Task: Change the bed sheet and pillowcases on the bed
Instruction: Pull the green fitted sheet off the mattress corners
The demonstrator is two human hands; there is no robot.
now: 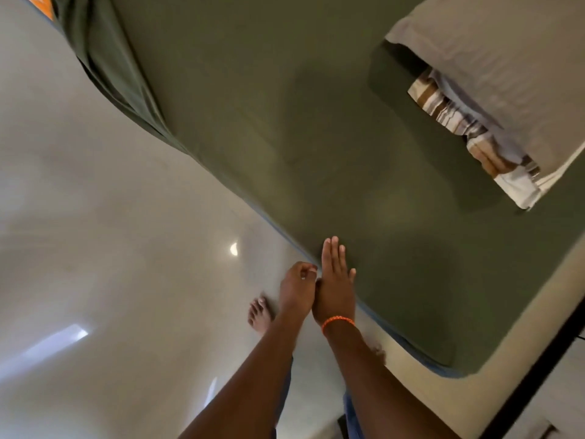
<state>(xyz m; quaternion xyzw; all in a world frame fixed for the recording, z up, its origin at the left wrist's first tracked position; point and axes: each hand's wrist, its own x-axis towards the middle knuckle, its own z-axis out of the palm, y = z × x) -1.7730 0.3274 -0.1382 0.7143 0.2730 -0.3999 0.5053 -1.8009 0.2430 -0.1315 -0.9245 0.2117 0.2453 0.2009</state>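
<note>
The pillow (519, 74) runs off the right edge, and the left hand (297, 288) hides whatever its curled fingers hold.

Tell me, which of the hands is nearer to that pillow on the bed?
The right. The right hand lies flat on the green sheet at the bed's edge, on the pillow's side. The left hand sits just beyond it, over the floor, fingers curled.

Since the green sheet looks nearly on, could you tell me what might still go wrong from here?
The left hand pinches the green sheet at the mattress edge while the right hand presses flat; letting go early may leave it untucked. Loose folds at the far corner could slip off. The pillow shows striped ticking, so its case may not be fully on.
</note>
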